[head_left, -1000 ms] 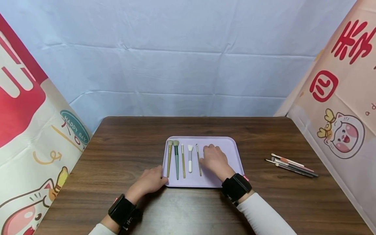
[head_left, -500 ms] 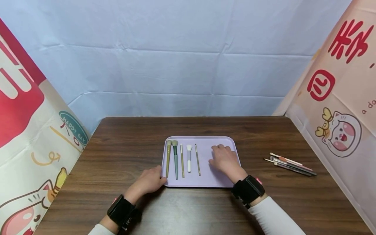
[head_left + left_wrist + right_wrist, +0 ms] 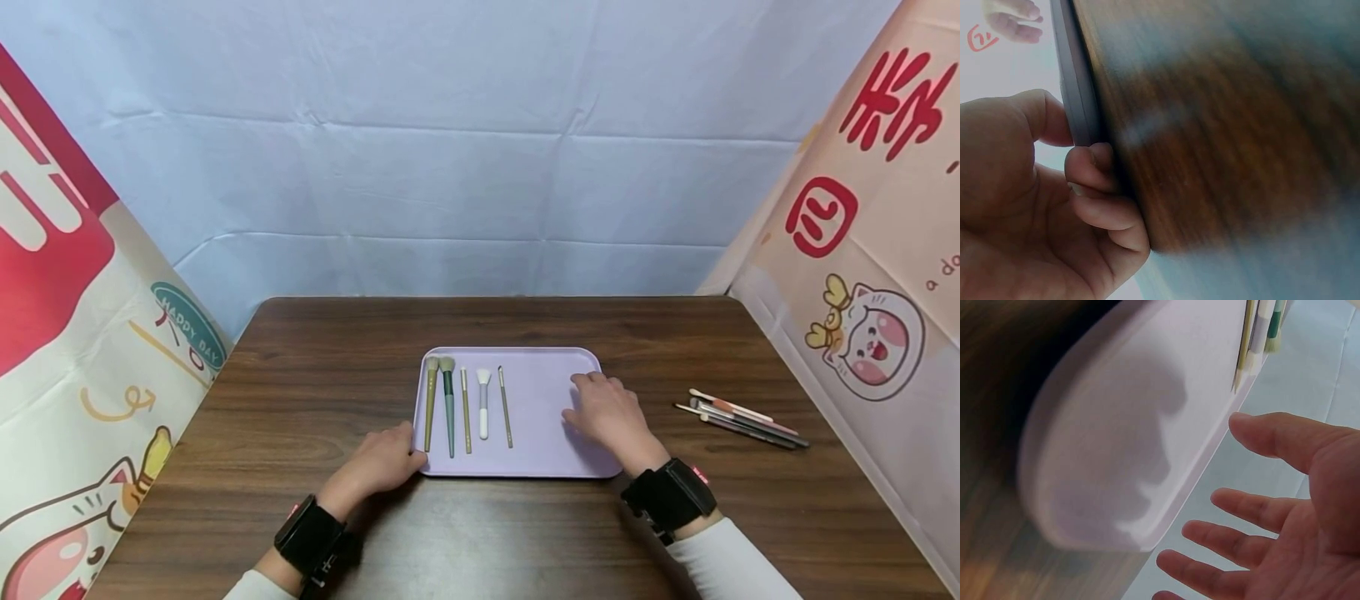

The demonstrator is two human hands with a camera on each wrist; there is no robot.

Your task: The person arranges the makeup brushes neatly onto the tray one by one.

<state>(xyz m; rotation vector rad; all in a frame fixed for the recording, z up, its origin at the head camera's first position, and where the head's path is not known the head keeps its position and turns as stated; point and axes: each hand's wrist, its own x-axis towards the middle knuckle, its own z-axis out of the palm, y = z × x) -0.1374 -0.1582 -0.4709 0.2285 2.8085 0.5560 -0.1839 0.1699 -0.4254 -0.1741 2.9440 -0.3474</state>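
Lilac tray (image 3: 537, 421) pinched in left grip (image 3: 382, 459); right grip (image 3: 611, 418) spread.

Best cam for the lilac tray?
Head: the lilac tray shows nearly whole, the right hand hiding some of one end. Left wrist gets just an edge, gripped by the left hand; right wrist, one shadowed end, rest cropped.

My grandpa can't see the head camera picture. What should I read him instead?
A person's left hand holds the near left corner of a lilac tray on a wooden table, while the right hand hovers over its right side. Five brushes lie side by side in the tray; a bunch of slim tools lies to its right.
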